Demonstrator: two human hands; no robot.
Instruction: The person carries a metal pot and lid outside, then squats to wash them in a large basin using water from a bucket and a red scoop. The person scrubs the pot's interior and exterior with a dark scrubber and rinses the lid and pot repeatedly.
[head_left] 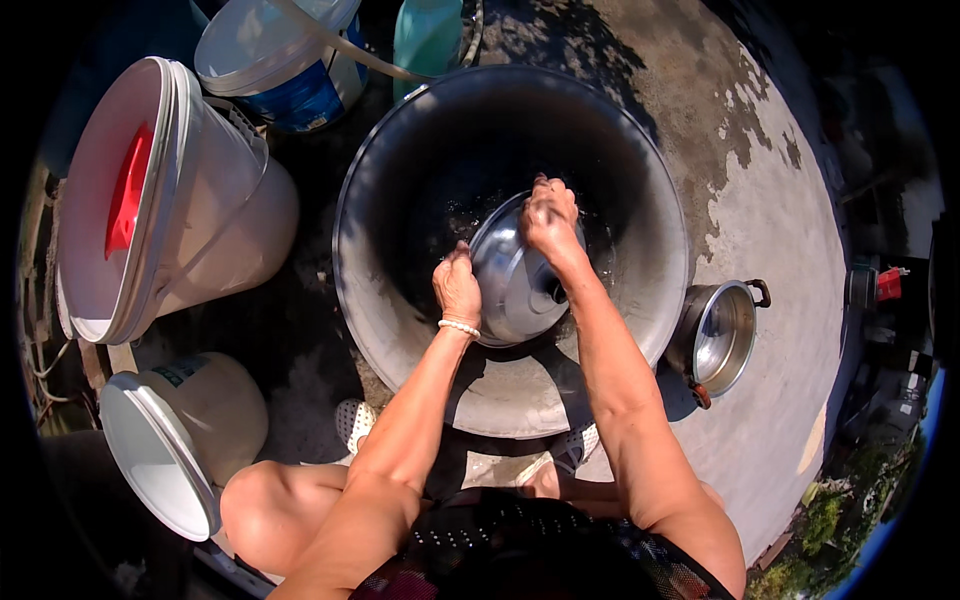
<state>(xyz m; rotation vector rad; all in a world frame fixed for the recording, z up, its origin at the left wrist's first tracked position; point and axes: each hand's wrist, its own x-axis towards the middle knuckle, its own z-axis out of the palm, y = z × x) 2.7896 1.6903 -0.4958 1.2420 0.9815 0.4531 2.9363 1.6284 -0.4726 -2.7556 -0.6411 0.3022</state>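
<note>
A round metal pot lid (512, 285) with a dark knob is held tilted inside a large metal basin (510, 400). My left hand (458, 287), with a white beaded bracelet at its wrist, is closed on the lid's left rim. Over the lid's far right edge, my right hand (550, 218) is curled with its fingers closed on the rim. Whether anything small sits under those fingers is hidden. Dark water with some glints lies in the basin's bottom, behind the lid.
A metal pot (724, 335) with two handles sits right of the basin. At left stand a big white bucket (225, 225) with a red object (128, 195) inside and a smaller pale bucket (225, 405). A white-and-blue bucket (305, 95), hose (365, 58) and green container (425, 35) are beyond.
</note>
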